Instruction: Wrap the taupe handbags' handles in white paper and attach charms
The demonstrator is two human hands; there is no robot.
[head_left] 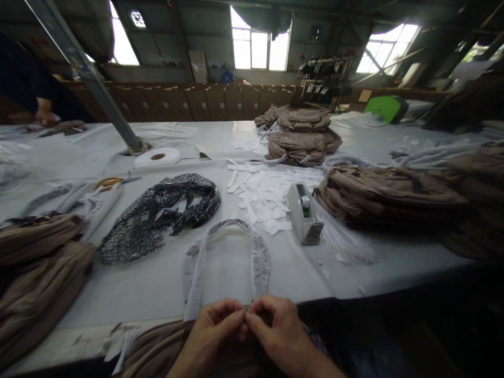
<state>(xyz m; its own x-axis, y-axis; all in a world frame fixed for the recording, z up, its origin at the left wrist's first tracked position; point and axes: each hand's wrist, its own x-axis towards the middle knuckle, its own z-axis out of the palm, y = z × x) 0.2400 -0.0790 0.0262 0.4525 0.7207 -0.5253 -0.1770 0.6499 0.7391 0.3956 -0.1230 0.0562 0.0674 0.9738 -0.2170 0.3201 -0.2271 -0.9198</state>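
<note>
My left hand (218, 336) and my right hand (277, 331) meet at the fingertips at the bottom centre, both pinched closed. Whatever is between the fingertips is too small to make out. Under and beside them lies a brown bag (155, 349) at the table's front edge. Its handles (200, 268), wrapped in white material, arch up onto the table beyond my hands. White paper strips (260, 189) lie scattered farther back. A grey tape dispenser (305, 215) stands to their right, beside a bundle of clear plastic strands (346, 241).
Brown bags are piled at the left (47, 278), right (386, 194) and back (299, 136). A black-and-white patterned cloth (137, 226), orange-handled scissors (108, 182) and a white roll (157, 157) lie left of centre. A metal post (90, 79) rises behind. Another person's hand (45, 112) shows far left.
</note>
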